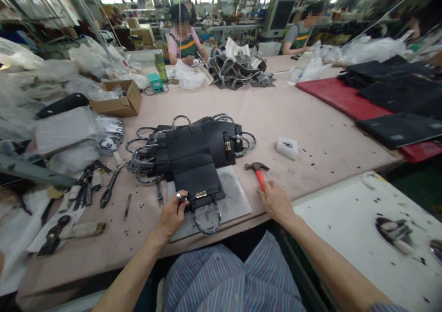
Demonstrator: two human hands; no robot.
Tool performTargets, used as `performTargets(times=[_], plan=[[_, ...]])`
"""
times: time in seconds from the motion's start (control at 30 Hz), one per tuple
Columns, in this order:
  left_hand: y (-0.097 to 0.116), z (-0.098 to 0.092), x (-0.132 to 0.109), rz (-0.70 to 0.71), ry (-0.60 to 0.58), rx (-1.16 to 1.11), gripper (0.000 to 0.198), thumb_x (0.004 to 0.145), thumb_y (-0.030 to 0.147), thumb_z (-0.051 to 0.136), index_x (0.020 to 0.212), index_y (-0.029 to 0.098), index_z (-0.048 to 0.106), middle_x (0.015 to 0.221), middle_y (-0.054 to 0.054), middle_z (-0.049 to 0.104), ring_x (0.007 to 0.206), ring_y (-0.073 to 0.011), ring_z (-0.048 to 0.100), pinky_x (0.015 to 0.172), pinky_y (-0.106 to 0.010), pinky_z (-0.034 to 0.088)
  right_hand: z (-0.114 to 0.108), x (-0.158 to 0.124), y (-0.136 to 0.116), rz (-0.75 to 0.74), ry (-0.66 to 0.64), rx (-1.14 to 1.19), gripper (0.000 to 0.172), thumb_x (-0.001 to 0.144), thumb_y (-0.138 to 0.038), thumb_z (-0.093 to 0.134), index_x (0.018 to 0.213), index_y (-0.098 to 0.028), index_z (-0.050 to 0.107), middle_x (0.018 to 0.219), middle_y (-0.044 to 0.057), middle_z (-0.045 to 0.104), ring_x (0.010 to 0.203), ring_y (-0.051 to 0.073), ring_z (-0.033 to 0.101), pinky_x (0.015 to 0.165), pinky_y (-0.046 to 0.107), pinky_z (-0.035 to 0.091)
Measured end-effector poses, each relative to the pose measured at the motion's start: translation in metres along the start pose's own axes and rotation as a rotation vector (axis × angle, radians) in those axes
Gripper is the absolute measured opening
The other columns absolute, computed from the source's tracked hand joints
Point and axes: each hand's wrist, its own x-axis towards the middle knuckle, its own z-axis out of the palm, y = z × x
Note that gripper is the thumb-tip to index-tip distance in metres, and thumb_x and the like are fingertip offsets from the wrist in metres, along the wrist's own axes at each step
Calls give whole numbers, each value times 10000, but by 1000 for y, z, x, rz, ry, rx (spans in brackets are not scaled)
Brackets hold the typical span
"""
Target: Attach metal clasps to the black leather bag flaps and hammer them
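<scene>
A black bag panel (196,176) with a gold-toned clasp (200,194) is laid partly over a white board (238,194), near edge of the tabletop (331,127). A short metal tool (181,197) is pinched between the left hand's (171,216) fingers at the clasp's left, and a claw hammer (259,174) is gripped by its red handle in the right hand's (276,201) fingers. Honestly, if that tool were tilted, the panel could be marked off-spot, and with a sloppy hammer blow the left fingers or clasp could get whacked. The near braided handle (219,220) might be caught too. Elbow room's limited: more bags (221,139) are heaped just beyond, and pliers (109,190) are left lying at left.
</scene>
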Motion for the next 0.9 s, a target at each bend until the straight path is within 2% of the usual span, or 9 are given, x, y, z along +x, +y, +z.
performTargets(times=[0.07,0.13,0.23,0.3,0.43,0.53,0.6,0.77,0.9], plan=[[0,-1,1,5,-1,9,181,924,242,555,1082,204,634,1113,-96,747,1076,-253,723,979,-425,582,6,0,-27,-164,58,-21,383,961,-275,508,1301,-112,578,1396,219,555,1241,308,545,995,427,434],[1,-1,2,3,12,20,159,925,254,562,1058,201,630,1110,-94,751,1067,-247,726,971,-418,585,16,0,-60,-324,57,15,424,972,-299,513,1358,-131,558,1444,192,531,1305,310,501,1075,453,392],[3,-1,1,-12,23,32,153,923,276,568,1043,202,628,1109,-88,756,1059,-239,729,952,-406,590,38,-3,-103,-429,5,81,551,950,-402,579,1441,-163,508,1515,171,480,1399,341,416,1161,542,290],[6,-2,0,-27,12,22,147,921,277,564,1029,204,631,1112,-85,758,1063,-234,727,957,-404,586,55,-8,-120,-468,-45,86,704,904,-508,635,1499,-177,454,1582,175,401,1470,386,313,1190,613,199],[8,-4,4,-178,11,-79,174,922,322,569,1006,198,656,1090,-90,765,1060,-237,727,968,-412,578,75,-17,-127,-483,-81,60,845,863,-590,667,1544,-169,399,1646,189,281,1518,423,201,1206,629,145],[2,-11,13,-453,140,-285,312,951,447,552,1034,163,653,995,-104,775,896,-230,760,830,-388,620,76,-17,-124,-486,-83,61,813,870,-574,666,1536,-179,419,1646,184,286,1517,419,212,1207,627,151],[-2,-19,17,-540,206,-383,376,932,506,590,1020,145,650,953,-101,775,839,-224,763,800,-376,625,75,-15,-123,-484,-80,72,815,857,-579,677,1528,-189,430,1642,178,298,1514,418,219,1205,630,159],[15,-27,15,-447,159,-373,309,906,442,677,1033,160,694,1024,-91,770,980,-235,748,988,-421,573,81,-26,-126,-400,8,124,939,818,-593,699,1523,-62,381,1602,260,326,1499,422,247,1210,645,146],[44,-5,21,-378,102,-370,248,932,382,651,1057,177,709,1095,-94,762,1052,-241,728,1013,-433,566,86,-47,-132,-372,35,164,858,852,-531,671,1480,-10,403,1580,292,339,1500,425,239,1209,653,141]])
